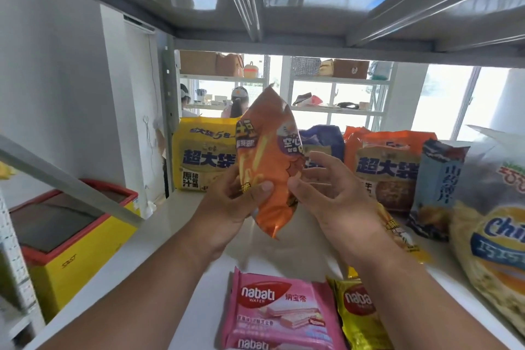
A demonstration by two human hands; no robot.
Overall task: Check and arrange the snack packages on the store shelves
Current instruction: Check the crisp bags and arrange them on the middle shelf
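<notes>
orange snack bag (267,162) held upright above the white shelf (159,236). left hand (230,207) pinches its lower edge, thumb in front, fingers behind. right hand (332,196) thumb touches the bag's right edge (its fingers spread, apart from it).

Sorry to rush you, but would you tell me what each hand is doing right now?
Left hand: closed on the orange snack bag, thumb in front.
Right hand: thumb on the bag's edge, fingers spread open.

left hand (227,207): bare, no ring | right hand (335,202): bare | forearms: apparently sleeveless
</notes>
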